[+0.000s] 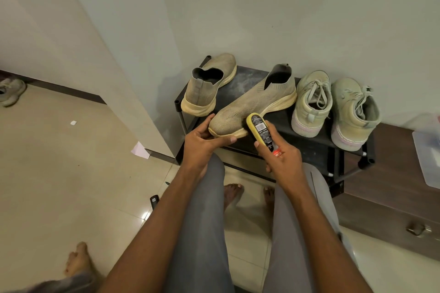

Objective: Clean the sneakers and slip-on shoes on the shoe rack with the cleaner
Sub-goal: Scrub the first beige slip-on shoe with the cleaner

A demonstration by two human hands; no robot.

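A black shoe rack (309, 140) stands against the wall. On its top shelf a beige slip-on shoe (252, 102) lies with its toe toward me. My left hand (202, 140) grips that toe at the sole. My right hand (278, 152) holds a yellow cleaner bottle (259, 129), with the bottle's top pressed against the shoe's side. The second slip-on (207, 85) sits at the shelf's left end. Two pale laced sneakers (312, 102) (354, 112) stand at the right end, heels toward me.
A brown cabinet (390, 197) with a clear plastic box (428, 150) on it is right of the rack. Paper scraps (140, 150) lie on the tiled floor, with another shoe (10, 91) far left. Someone's bare foot (78, 259) shows at bottom left.
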